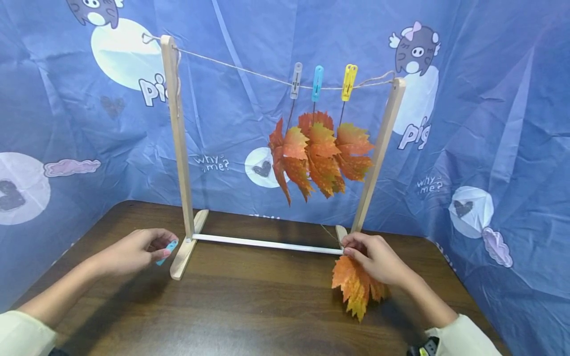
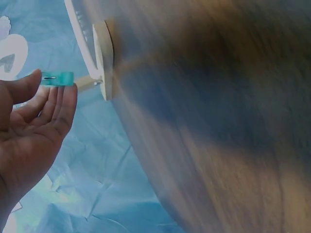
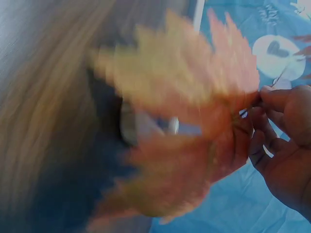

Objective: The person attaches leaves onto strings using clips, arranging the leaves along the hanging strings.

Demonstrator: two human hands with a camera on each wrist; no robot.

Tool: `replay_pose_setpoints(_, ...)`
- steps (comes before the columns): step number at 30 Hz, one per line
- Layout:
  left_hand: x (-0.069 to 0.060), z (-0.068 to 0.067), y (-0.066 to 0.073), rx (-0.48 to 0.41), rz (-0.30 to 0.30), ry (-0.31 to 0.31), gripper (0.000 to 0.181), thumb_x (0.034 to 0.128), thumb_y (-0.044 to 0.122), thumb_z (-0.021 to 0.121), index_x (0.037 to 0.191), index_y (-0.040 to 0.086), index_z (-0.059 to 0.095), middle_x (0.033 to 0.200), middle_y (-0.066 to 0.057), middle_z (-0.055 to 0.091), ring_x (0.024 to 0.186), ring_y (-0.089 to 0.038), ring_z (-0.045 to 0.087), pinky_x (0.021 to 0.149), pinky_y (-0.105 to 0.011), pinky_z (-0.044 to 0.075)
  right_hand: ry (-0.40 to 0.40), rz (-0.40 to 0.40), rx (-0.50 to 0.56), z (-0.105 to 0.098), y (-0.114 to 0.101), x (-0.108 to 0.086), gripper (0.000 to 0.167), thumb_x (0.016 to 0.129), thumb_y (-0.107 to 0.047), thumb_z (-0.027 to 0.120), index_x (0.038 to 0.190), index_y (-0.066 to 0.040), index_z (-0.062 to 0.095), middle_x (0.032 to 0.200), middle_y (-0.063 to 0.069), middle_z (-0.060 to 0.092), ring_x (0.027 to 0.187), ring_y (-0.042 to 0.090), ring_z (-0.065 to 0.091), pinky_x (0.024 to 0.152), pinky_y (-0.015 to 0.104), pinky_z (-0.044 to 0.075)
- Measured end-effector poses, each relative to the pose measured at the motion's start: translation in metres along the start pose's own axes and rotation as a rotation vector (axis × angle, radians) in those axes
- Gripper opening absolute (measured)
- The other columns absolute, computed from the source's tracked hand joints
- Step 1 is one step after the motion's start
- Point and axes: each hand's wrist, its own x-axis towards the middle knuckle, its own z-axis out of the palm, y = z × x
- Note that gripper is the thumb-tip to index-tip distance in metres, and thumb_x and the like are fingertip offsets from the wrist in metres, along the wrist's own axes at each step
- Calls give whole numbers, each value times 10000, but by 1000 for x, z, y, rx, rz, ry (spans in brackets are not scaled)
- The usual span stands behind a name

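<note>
My left hand (image 1: pixel 135 251) pinches a light blue clothespin (image 1: pixel 167 252) between thumb and fingers, beside the left foot of the wooden stand; the left wrist view shows the same clothespin (image 2: pixel 57 78) from the palm side. My right hand (image 1: pixel 376 257) holds an orange-yellow maple leaf (image 1: pixel 356 284) by its thin stem, near the stand's right foot. The leaf hangs downward over the table. In the right wrist view that leaf (image 3: pixel 194 111) is blurred. A string (image 1: pixel 240 69) above carries several orange leaves (image 1: pixel 322 153) held by a grey clothespin (image 1: pixel 296 81), a blue clothespin (image 1: pixel 317 84) and a yellow clothespin (image 1: pixel 349 82).
The wooden stand has a left post (image 1: pixel 178 133), a right post (image 1: pixel 378 153) and a low white crossbar (image 1: pixel 267 244). It stands on a brown table (image 1: pixel 249 306). Blue printed fabric (image 1: pixel 231 123) hangs behind and at both sides.
</note>
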Motion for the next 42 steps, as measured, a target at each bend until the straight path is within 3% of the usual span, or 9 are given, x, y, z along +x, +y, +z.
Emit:
replay_pose_setpoints(11, 11, 7, 12, -19, 40, 125, 239, 975, 37, 682, 1186, -67, 640, 965, -75, 701, 830, -108, 672, 693, -257, 569, -25, -51, 10, 10, -40, 25, 84, 958, -85, 724, 1028, -131, 717, 846, -67, 744, 668, 55, 631, 571, 252, 521)
replay_pose_setpoints(20, 20, 9, 25, 7, 56, 244, 270, 1011, 150, 672, 1212, -31, 666, 957, -34, 718, 876, -97, 660, 746, -243, 556, -34, -82, 61, 24, -68, 46, 50, 962, -83, 722, 1004, -110, 715, 865, -44, 765, 680, 93, 667, 575, 253, 522)
replay_pose_setpoints(25, 26, 10, 33, -3, 36, 261, 307, 1005, 201, 690, 1212, -25, 668, 970, -32, 727, 897, -141, 678, 748, -251, 562, -19, -61, 58, 32, -82, 56, 41, 975, -152, 722, 1010, -131, 720, 881, -43, 775, 704, 68, 682, 597, 261, 516)
replay_pose_setpoints(31, 33, 8, 41, -7, 37, 240, 362, 1018, 200, 669, 1291, -35, 630, 1032, -68, 731, 952, -184, 678, 762, -257, 557, 45, -54, 20, 41, -95, 67, 53, 984, -209, 718, 978, -158, 732, 827, -116, 753, 663, -5, 635, 623, 260, 486)
replay_pose_setpoints(34, 36, 7, 46, -19, 44, 234, 364, 1015, 193, 674, 1292, -37, 624, 1020, -75, 728, 924, -176, 680, 760, -261, 556, 46, -59, 75, 44, -102, 72, 76, 1000, -177, 694, 981, -113, 730, 812, -78, 746, 652, 30, 632, 598, 259, 492)
replay_pose_setpoints(42, 50, -1, 63, -34, 81, 246, 306, 1024, 170, 657, 1265, -18, 638, 996, -93, 717, 914, -192, 678, 773, -259, 566, 109, -68, 124, 50, -123, 87, 69, 1018, -168, 668, 981, -127, 709, 841, -40, 736, 699, 92, 675, 583, 275, 516)
